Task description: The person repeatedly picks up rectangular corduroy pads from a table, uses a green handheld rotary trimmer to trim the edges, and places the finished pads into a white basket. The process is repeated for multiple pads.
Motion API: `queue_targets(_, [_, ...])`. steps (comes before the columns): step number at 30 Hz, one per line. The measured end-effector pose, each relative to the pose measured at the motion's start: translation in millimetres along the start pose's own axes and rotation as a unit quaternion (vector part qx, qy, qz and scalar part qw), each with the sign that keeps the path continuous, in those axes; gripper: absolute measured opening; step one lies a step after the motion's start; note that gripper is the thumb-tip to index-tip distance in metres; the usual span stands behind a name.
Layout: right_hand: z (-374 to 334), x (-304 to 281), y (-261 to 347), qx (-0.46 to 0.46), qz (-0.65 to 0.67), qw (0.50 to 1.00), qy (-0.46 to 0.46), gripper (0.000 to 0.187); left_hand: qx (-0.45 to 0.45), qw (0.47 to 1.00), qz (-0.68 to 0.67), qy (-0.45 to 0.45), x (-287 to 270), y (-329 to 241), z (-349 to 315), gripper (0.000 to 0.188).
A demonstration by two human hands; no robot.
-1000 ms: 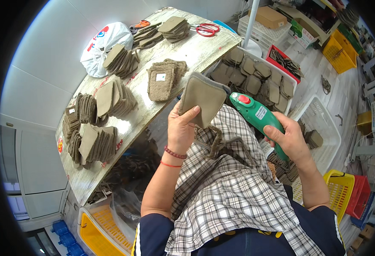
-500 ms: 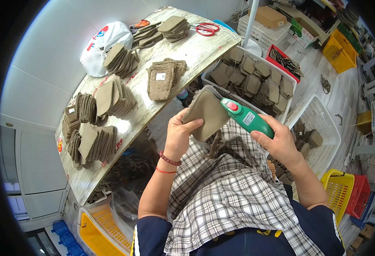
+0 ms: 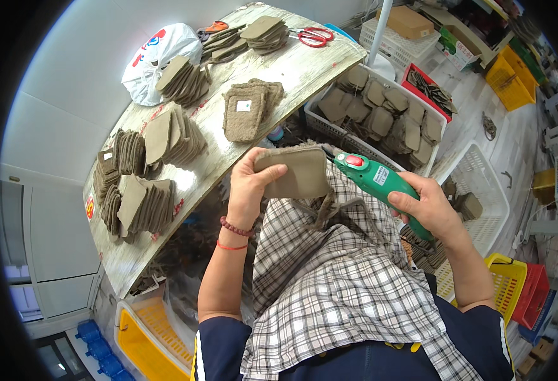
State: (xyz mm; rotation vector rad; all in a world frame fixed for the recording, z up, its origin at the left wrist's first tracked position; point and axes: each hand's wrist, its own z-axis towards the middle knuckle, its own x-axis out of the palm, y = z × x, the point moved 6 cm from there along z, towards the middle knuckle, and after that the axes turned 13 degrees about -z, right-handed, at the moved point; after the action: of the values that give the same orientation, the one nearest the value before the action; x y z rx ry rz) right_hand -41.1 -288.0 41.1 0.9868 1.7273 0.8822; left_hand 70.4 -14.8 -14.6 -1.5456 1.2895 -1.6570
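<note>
Nearest: black-and-white plaid cloth apron [image 3: 348,286] across the lap, shaggy grey-brown strips [image 3: 321,213] on it, offcuts by the look of them.

Just above, both hands were occupied. Left hand [image 3: 248,184] was closed in a pinch, thumb flat on the smooth face of a thin khaki cloth pad with rounded corners [image 3: 301,174]; its fingers went behind, mostly hidden. Pad was held up over the apron, between the hands, a fuzzy margin along its top. Right hand [image 3: 428,206] was wrapped round the body of a green plastic hand-held power tool with a red button [image 3: 380,181], thumb along the side, nose aimed at the pad's upper right corner. Nose lay at or just beside that edge; could not tell contact, nor whether the tool was running.

Step in hand, my reading: trimming the pad's edge. Next move seemed to call for a firm left pinch, fingertips clear of the nose, and a steady line along the rim to spare the face.

Beyond: pale, scuffed wooden bench [image 3: 304,71] with a fuzzy brown pad pile bearing a white label [image 3: 242,120], leaning khaki pad stacks [image 3: 145,206] further left, red-handled scissors [image 3: 315,38] near the far edge. Right of the bench, a white plastic crate [image 3: 326,127] full of similar pads.
</note>
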Motion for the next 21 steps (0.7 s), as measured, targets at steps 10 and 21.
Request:
queue_targets(10, [2, 7, -2, -0.01, -0.006, 0.999, 0.045, 0.039, -0.067, 0.995, -0.08, -0.002, -2, -5, -1, 0.012])
queue_targets(21, [2, 9, 8, -0.058, -0.121, 0.991, 0.003, 0.045, -0.096, 0.995, 0.036, 0.018, 15, -3, -6, 0.016])
